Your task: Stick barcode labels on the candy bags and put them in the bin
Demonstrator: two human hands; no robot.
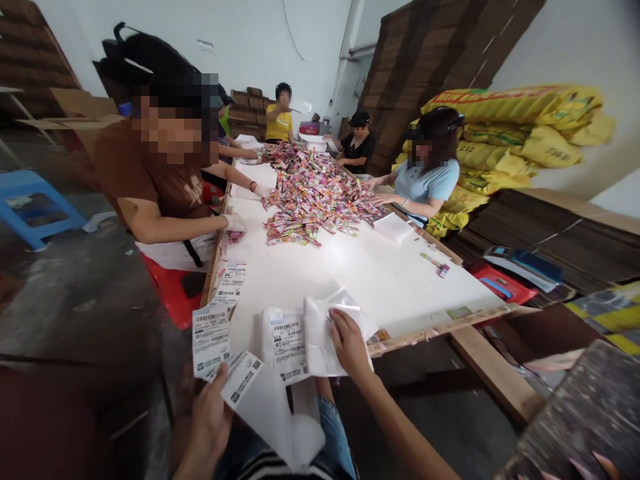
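My left hand point(213, 407) is closed on a strip of printed labels point(245, 380). Its pale backing paper point(280, 427) curls down over my lap. More of the barcode labels point(211, 337) rise above that hand along the table's left edge. At the near edge, my right hand point(349, 339) has its fingers bunched on a clear plastic bag point(320, 343); the thumb is mostly hidden. Just left of it lies another clear bag with a white label point(289, 343) on it.
A large heap of small colourful packets point(320, 190) covers the far half of the white table point(400, 293). Several people work around it, one close on my left point(150, 167). White sheets point(393, 228) lie at the right. Yellow sacks point(510, 140) and flattened cardboard point(530, 227) are stacked beyond.
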